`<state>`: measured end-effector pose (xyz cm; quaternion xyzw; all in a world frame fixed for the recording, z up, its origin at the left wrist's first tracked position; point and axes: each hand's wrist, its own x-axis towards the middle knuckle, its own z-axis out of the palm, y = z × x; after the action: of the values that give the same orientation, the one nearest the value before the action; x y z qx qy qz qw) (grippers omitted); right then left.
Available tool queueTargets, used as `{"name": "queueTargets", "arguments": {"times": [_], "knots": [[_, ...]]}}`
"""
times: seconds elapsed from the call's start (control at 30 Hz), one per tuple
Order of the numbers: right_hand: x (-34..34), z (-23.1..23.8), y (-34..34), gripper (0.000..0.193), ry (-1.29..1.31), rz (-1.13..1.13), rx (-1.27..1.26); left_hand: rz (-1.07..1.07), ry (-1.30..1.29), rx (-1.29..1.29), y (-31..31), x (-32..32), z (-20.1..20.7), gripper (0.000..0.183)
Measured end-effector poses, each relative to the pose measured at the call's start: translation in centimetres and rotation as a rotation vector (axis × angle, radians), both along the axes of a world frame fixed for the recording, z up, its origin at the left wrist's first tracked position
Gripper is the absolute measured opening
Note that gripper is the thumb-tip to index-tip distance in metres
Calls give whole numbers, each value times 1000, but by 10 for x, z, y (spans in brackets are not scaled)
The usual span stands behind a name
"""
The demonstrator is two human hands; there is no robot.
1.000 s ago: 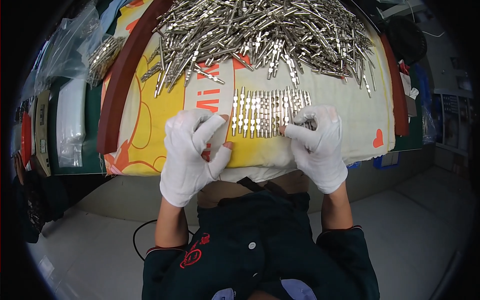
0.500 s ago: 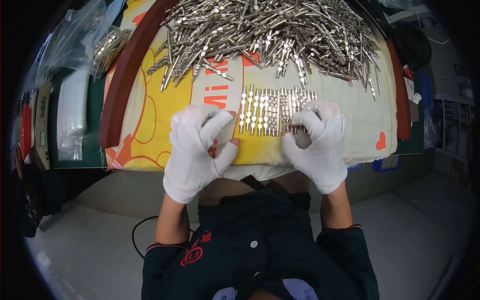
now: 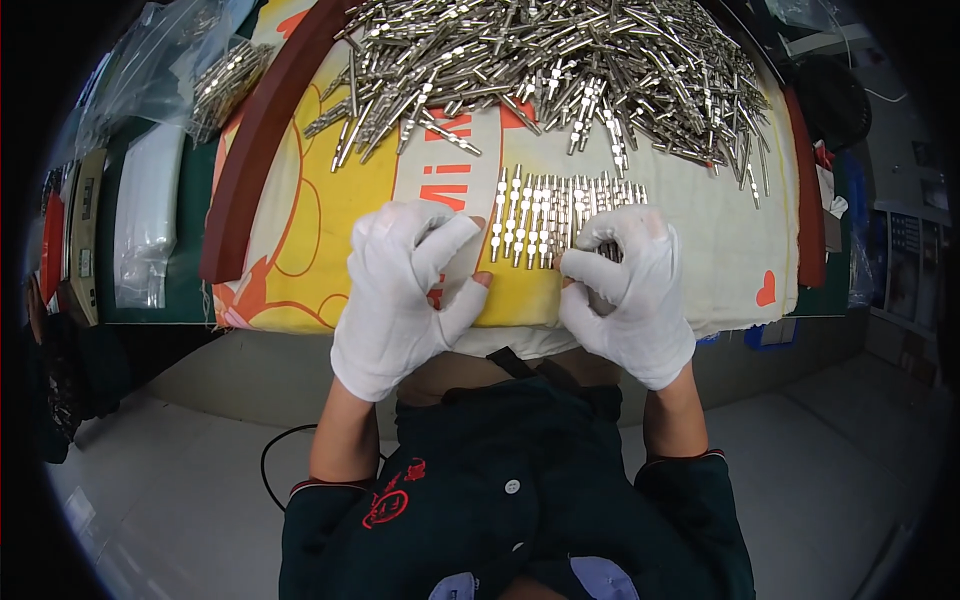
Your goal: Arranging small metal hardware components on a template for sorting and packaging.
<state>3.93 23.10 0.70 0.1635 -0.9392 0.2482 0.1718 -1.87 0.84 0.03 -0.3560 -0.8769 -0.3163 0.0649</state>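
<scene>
A row of slim, silvery metal rods (image 3: 520,218) with thicker collars lies side by side on the cloth, ends toward me. My left hand (image 3: 405,295), in a white glove with bare thumb and index tips, is left of the row. Its thumb and index finger are spread, with nothing between them. My right hand (image 3: 635,290), gloved likewise, curls over the near right part of the row. Its thumb and index tips come close together at the rods' near ends; the fingers hide whatever they may hold. Beyond the row spreads a large heap of similar rods (image 3: 560,60).
Dark red wooden rails border the patterned cloth (image 3: 725,235) at the left rail (image 3: 250,150) and right rail (image 3: 808,190). Outside the left rail are a clear bag of rods (image 3: 228,88) and a stack of clear plastic bags (image 3: 148,215). A dark round object (image 3: 835,100) stands at far right.
My right hand's index finger has come down toward the thumb at the row's near edge. My left hand has shifted slightly right, still spread. The whole view has shifted a little.
</scene>
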Motion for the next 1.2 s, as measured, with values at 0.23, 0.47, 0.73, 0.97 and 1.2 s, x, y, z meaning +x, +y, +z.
{"name": "queueTargets", "arguments": {"times": [0.23,0.47,0.73,0.97,1.2], "knots": [[-7,-1,-12,20,24,-82,3,0,7,22,0,1,-2,42],[-12,-2,-17,21,51,-97,-52,-7,-12,30,0,-1,-1,42],[-14,2,-16,23,-26,57,15,-9,1,33,1,-2,0,42],[-18,8,-21,17,-1,43,28,-43,-1,-19,3,-1,5,41],[-48,15,27,18,-148,-476,172,-133,17,-71,0,-3,2,52]]}}
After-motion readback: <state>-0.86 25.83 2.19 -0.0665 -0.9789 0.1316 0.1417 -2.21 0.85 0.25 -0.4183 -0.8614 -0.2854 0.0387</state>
